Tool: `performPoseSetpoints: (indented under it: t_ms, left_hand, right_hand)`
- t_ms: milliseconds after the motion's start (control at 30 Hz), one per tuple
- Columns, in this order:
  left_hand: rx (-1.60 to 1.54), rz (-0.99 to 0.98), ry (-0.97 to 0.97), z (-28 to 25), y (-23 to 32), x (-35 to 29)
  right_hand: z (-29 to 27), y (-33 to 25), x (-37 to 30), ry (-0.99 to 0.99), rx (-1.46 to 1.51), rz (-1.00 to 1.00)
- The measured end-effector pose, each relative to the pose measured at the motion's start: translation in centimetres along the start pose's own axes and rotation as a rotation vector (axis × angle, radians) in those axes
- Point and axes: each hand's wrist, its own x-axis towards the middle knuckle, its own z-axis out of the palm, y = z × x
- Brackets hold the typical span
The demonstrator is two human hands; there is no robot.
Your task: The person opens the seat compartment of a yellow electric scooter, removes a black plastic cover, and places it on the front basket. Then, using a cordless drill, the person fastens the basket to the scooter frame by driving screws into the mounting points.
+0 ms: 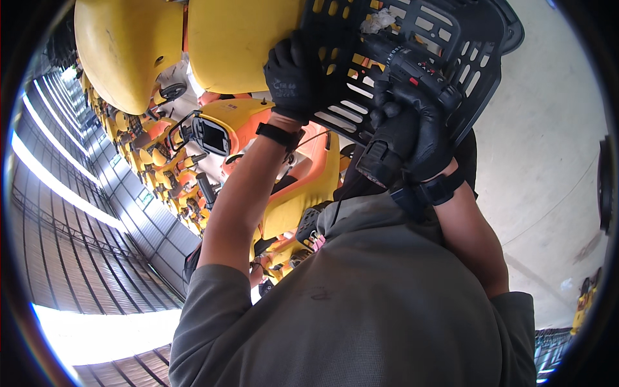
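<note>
Both of my hands wear black gloves. My right hand (429, 132) is wrapped round the handle of a black cordless drill (416, 71). The drill lies over the black slotted basket (480, 80), its chuck end pointing at the basket's left part and its battery end toward my body. My left hand (293, 80) is at the basket's left side with its fingers curled against it, in front of a yellow panel (238, 45). Part of its grip is hidden against the dark plastic. Whether the drill's tip touches anything cannot be made out.
Crumpled clear plastic (379, 21) lies in the basket. A yellow and orange scooter-like vehicle (306, 187) stands below it, with a dark screen-like holder (211, 135) at left. Rows of similar yellow vehicles (161, 161) stretch away. Pale concrete floor (541, 142) lies right.
</note>
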Motion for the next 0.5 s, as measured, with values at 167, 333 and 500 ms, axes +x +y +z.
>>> performPoseSetpoints:
  t_ms: [167, 333, 500]
  left_hand:
    - [-0.02, -0.004, 0.013, 0.0, 0.0, 0.4]
    - [-0.039, -0.024, 0.001, -0.3, 0.4, 0.3]
    - [-0.019, -0.015, -0.001, -0.2, 0.2, 0.1]
  right_hand:
    - [0.8, -0.5, 0.1, 0.053, -0.081, -0.008]
    - [1.5, -1.0, -0.3, 0.037, 0.034, 0.036]
    - [1.4, -0.5, 0.1, 0.058, 0.045, 0.04]
